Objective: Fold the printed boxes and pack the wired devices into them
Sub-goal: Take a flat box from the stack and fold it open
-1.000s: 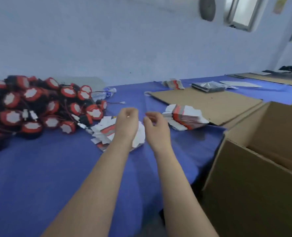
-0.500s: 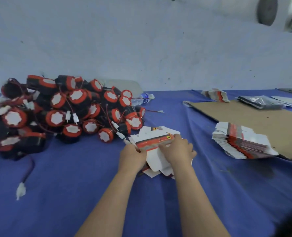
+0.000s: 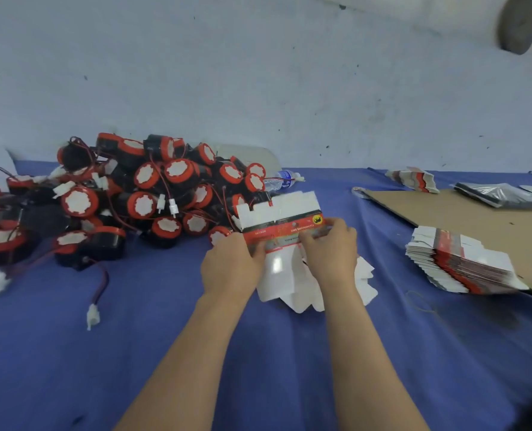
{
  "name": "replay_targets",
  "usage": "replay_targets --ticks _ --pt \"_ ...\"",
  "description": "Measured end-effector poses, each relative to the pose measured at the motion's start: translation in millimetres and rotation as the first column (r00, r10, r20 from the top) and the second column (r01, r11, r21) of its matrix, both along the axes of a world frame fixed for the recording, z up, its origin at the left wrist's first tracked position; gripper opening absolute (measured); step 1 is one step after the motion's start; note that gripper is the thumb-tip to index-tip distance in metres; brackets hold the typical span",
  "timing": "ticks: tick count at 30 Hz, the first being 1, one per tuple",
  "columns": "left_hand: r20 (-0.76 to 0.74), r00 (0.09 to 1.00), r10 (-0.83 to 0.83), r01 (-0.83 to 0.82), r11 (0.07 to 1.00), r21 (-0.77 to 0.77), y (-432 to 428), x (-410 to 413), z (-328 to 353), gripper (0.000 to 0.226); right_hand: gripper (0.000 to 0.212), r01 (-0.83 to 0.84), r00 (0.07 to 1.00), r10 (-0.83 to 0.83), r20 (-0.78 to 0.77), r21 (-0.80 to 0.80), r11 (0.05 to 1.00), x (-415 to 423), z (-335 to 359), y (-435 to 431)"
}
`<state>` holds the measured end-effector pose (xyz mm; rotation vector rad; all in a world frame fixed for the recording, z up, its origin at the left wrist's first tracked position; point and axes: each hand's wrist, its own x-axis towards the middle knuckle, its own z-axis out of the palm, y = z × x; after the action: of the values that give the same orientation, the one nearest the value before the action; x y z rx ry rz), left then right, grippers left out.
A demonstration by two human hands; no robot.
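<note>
Both hands hold one flat printed box (image 3: 281, 217) just above the counter (image 3: 71, 353), a little right of centre. The left hand (image 3: 230, 270) pinches its lower left corner and the right hand (image 3: 331, 251) its lower right part, with the fingers (image 3: 312, 239) of each curled and clamped on the card. The box is not yet folded. Its long axis runs left to right between the two hands, tilted slightly up at the right. White notched flaps stand up at the far edge and more white card hangs toward the person. Under the hands a small pile (image 3: 362, 279) of further flat boxes lies on the counter, white sides showing.

The devices (image 3: 152, 194) — red-and-black rounds with thin wires and white plugs — are heaped to the left and beyond the box, the closest ones just beside its left edge. That makes the left hand the nearer one for fetching a device. A taller stack (image 3: 457, 262) of flat boxes sits well apart to the right, at the edge of a cardboard sheet (image 3: 476, 219).

The step in hand looks like opening the flat box into shape — a move that should turn on pressing its two ends toward each other along the long axis. No packed box is in view.
</note>
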<state>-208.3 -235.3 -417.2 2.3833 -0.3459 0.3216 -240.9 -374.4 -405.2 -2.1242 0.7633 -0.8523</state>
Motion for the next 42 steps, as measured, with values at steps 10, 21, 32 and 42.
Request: replay_targets --ticks 10,21,32,42 --pt "-0.111 0.981 0.161 -0.195 0.748 -0.635 78 1 9 0.073 0.044 -0.413 0.853 0.391 0.345 -0.01 0.911 7 -22 123" --pt "0.116 0.952 0.282 -0.168 0.802 -0.574 103 -2 -41 0.084 0.062 -0.606 0.778 0.54 0.321 0.155 0.78 10 -59 151" --pt "0.306 0.947 -0.1 0.219 0.897 -0.384 89 -6 -52 0.05 0.073 -0.533 0.841 0.272 0.468 0.803 0.267 16 -43 124" --pt "0.205 0.978 -0.038 0.157 0.783 -0.602 87 -10 -42 0.025 0.017 -0.516 0.847 0.315 0.428 0.803 0.298 20 -41 120"
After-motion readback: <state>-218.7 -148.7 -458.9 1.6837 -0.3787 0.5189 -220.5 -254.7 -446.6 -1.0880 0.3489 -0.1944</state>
